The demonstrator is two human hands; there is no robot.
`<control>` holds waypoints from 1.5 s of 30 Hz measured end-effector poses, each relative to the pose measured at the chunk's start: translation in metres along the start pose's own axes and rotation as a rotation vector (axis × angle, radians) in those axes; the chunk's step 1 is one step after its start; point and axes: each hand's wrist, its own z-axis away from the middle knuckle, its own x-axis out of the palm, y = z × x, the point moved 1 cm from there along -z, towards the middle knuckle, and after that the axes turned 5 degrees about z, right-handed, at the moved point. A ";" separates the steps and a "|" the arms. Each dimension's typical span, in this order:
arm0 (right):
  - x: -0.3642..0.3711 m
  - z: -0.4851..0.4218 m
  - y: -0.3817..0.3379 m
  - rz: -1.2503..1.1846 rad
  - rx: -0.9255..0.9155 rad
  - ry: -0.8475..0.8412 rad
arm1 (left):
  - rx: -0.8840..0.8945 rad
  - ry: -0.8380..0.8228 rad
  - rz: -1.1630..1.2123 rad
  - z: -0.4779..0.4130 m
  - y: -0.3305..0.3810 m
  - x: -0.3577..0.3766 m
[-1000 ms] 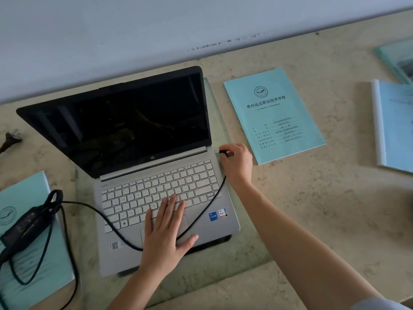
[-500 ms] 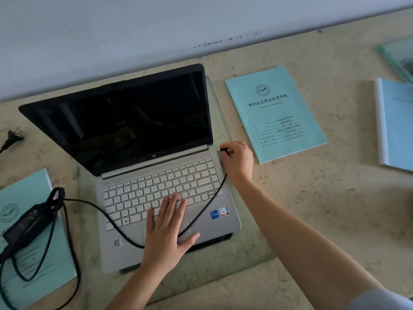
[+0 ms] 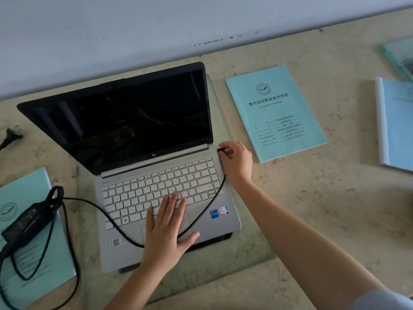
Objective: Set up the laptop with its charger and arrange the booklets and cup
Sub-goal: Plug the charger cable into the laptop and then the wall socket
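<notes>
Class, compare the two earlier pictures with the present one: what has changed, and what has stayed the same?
Nothing clearly moved; the small shifts look like camera motion. The right hand still pinches the black charger plug at the open silver laptop's right edge, and the left hand stays flat on the palm rest, over the black cable.

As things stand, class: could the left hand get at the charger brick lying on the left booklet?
Probably yes. The left hand lies flat on the laptop, holding nothing, and nothing stands between it and the charger brick.
</notes>
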 end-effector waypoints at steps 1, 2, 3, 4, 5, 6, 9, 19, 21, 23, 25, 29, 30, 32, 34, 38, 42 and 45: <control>0.000 0.001 0.000 -0.025 0.022 0.009 | 0.001 0.002 -0.001 0.000 0.000 0.000; 0.000 0.001 0.000 -0.054 0.052 0.018 | 0.003 0.003 -0.003 0.000 0.000 0.000; 0.000 0.002 -0.001 -0.082 0.084 0.026 | 0.005 0.005 -0.005 0.000 0.000 0.000; 0.000 0.002 -0.002 -0.106 0.110 0.033 | 0.008 0.008 -0.006 0.000 0.000 0.000; 0.000 0.002 -0.003 -0.120 0.127 0.039 | 0.012 0.011 -0.006 0.000 0.000 0.000; 0.000 0.003 -0.004 -0.130 0.137 0.043 | 0.016 0.013 -0.005 0.000 0.000 0.000; -0.001 0.006 -0.005 -0.164 0.150 0.045 | 0.021 0.014 -0.002 0.000 -0.001 0.002; -0.004 0.007 -0.005 -0.186 0.155 0.005 | 0.038 0.048 0.009 -0.001 -0.002 0.005; -0.006 0.006 -0.006 -0.189 0.160 -0.007 | 0.035 0.048 0.012 0.000 -0.003 0.006; -0.008 0.007 -0.007 -0.208 0.178 -0.021 | 0.030 0.047 0.011 0.001 -0.003 0.005; -0.011 0.007 -0.009 -0.238 0.201 -0.045 | 0.026 0.052 0.011 0.001 -0.002 0.005; -0.015 0.016 -0.011 -0.299 0.248 -0.135 | 0.024 0.056 0.028 0.001 0.000 0.003; -0.015 0.020 -0.012 -0.301 0.245 -0.171 | 0.015 0.038 0.032 0.001 0.000 0.004; -0.013 0.033 -0.015 -0.276 0.202 -0.236 | -0.009 0.017 0.031 0.002 0.000 0.003; -0.011 0.050 -0.019 -0.218 0.141 -0.268 | -0.023 0.030 0.051 0.003 0.003 0.001; -0.009 0.091 -0.020 -0.042 -0.018 -0.309 | -0.084 0.002 0.054 0.018 0.012 -0.007; -0.008 0.116 -0.025 0.134 -0.182 -0.272 | -0.147 0.056 0.052 0.053 0.000 -0.018; 0.004 0.129 -0.050 0.129 -0.326 -0.270 | -0.222 0.101 0.042 0.091 -0.014 -0.027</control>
